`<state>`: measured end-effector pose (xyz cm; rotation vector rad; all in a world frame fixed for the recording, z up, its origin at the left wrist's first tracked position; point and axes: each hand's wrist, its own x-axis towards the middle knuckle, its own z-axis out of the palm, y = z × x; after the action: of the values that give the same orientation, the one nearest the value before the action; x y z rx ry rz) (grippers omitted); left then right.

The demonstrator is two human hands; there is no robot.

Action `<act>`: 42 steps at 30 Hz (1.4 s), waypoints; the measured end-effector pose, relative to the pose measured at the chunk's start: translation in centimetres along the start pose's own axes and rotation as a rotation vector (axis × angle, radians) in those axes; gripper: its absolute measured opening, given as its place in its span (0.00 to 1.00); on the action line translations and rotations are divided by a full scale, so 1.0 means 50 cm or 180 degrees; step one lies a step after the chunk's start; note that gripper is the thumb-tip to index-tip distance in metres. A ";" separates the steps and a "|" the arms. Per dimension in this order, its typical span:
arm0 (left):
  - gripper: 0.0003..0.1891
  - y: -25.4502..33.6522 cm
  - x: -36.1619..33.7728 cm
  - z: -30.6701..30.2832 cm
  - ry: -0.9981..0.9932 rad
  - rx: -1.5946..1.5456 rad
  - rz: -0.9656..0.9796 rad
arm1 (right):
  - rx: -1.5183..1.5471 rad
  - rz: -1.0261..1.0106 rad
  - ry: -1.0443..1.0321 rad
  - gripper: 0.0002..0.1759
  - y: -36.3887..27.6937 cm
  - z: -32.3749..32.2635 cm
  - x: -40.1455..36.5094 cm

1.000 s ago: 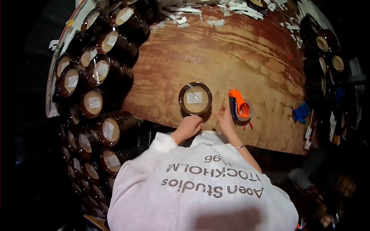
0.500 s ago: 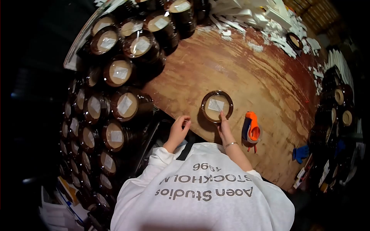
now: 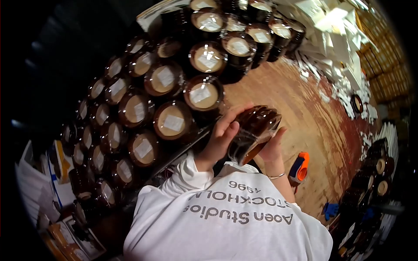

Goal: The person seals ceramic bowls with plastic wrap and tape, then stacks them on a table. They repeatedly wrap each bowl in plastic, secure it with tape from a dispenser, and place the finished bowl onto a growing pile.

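A stack of glossy dark brown dishes (image 3: 257, 128), wrapped in clear film, is held tilted between my two hands in front of my chest. My left hand (image 3: 221, 138) wraps round its left side, fingers over the upper edge. My right hand (image 3: 273, 148) supports the right side, thumb pointing up. A silver bracelet circles my right wrist. An orange and dark blue tape dispenser (image 3: 300, 166) lies on the wooden table (image 3: 305, 122), right of my right forearm.
Many wrapped stacks of brown dishes with white labels (image 3: 173, 122) stand at the left and top left. White foam pieces (image 3: 335, 35) are heaped at the top right, with a dark ring-shaped dish (image 3: 357, 103) beside them. A blue glove (image 3: 331, 211) and more stacks (image 3: 379, 174) are at the right.
The wrapped stack has come up off the table, tipped over and moved nearer my body. My left hand has taken hold of it too. The view has swung towards the stacks on the left.
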<state>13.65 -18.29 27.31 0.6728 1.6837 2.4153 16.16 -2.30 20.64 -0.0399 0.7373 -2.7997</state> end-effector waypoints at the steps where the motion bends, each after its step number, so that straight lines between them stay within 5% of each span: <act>1: 0.30 0.008 -0.012 -0.013 0.0115 0.0262 0.0360 | 0.0108 0.0019 0.0028 0.44 0.009 0.046 0.016; 8: 0.26 0.067 -0.100 -0.117 0.0458 0.1001 0.1320 | 0.0157 0.0482 -0.0125 0.35 0.106 0.109 0.067; 12: 0.26 0.093 -0.151 -0.186 0.0668 0.0797 0.0928 | 0.0028 0.0814 0.0046 0.36 0.167 0.170 0.077; 14: 0.29 0.109 -0.186 -0.217 0.0733 0.1001 0.0498 | -0.0073 0.0879 0.0716 0.36 0.200 0.185 0.078; 16: 0.37 0.148 -0.222 -0.225 0.1002 0.1037 -0.0120 | -0.0322 0.0961 0.0356 0.33 0.226 0.194 0.081; 19: 0.29 0.144 -0.275 -0.261 0.1473 0.0922 -0.0691 | -0.0895 0.1173 0.0157 0.29 0.267 0.218 0.084; 20: 0.27 0.145 -0.291 -0.257 0.1710 0.1032 -0.0439 | -0.0947 0.1297 0.0218 0.28 0.280 0.223 0.084; 22: 0.24 0.147 -0.330 -0.269 0.1727 0.0479 -0.0886 | -0.1033 0.1509 0.0211 0.27 0.303 0.235 0.092; 24: 0.22 0.144 -0.346 -0.277 0.2110 -0.0079 -0.0646 | -0.1321 0.1753 0.0169 0.27 0.320 0.245 0.087; 34: 0.21 0.154 -0.403 -0.301 0.2408 -0.0207 -0.0305 | -0.1491 0.2163 0.0332 0.27 0.350 0.299 0.087; 38: 0.25 0.188 -0.450 -0.329 0.2679 -0.0355 -0.0154 | -0.1999 0.2331 -0.0513 0.25 0.378 0.342 0.102; 40: 0.23 0.186 -0.482 -0.345 0.3326 -0.1028 -0.0316 | -0.1867 0.2787 -0.0563 0.24 0.401 0.359 0.121; 42: 0.22 0.205 -0.495 -0.346 0.3232 -0.1950 -0.0093 | -0.1499 0.2941 -0.0610 0.23 0.436 0.365 0.146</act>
<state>30.00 -45.55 24.68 -0.7705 0.9101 3.2096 15.66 -31.22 25.66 -0.0373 1.0153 -1.6979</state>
